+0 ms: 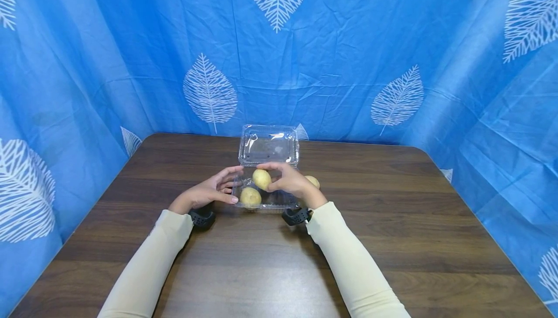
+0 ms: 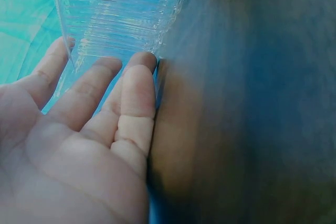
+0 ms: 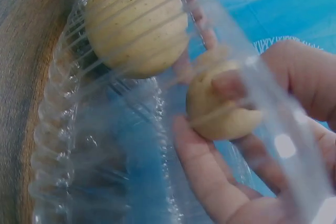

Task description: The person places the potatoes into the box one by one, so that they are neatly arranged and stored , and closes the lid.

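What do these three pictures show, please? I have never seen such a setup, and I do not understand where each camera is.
There is no robot here: a person works with two bare hands. The wide picture comes from a camera worn on the head, looking forward and down. The two close pictures come from cameras worn on the left and right wrists.

On the wooden table stands a clear plastic container with its lid open. The right hand holds a potato in its fingers. The left hand is at the container's left side and holds no potato. A second potato lies inside, and a third shows partly behind the right hand.
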The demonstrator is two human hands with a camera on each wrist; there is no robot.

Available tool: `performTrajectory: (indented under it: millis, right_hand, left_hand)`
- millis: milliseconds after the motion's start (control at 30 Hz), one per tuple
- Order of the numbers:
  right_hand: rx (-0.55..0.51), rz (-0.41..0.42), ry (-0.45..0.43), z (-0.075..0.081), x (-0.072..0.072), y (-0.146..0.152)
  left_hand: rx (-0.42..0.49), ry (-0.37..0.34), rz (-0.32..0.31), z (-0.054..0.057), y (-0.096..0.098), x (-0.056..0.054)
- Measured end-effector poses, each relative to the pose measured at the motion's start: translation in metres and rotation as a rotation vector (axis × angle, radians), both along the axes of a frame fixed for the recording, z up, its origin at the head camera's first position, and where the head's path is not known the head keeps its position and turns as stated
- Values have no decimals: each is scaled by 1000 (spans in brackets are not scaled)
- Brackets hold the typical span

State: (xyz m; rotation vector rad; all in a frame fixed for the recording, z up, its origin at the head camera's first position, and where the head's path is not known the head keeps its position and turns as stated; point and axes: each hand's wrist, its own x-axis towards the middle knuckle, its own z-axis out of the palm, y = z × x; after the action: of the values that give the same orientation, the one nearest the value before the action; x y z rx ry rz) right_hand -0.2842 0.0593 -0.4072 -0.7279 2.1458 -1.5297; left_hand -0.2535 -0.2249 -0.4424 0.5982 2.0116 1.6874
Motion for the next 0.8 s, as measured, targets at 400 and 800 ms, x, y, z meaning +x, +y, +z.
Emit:
performTrajectory:
  millis: [400, 800]
  right_hand:
    - [-21, -14, -118, -6, -1, -8]
    - [8, -70, -93, -8, 0, -13]
  left_hand:
    - [2, -13, 6, 1, 1, 2]
    - [10, -6, -2, 1, 0, 1]
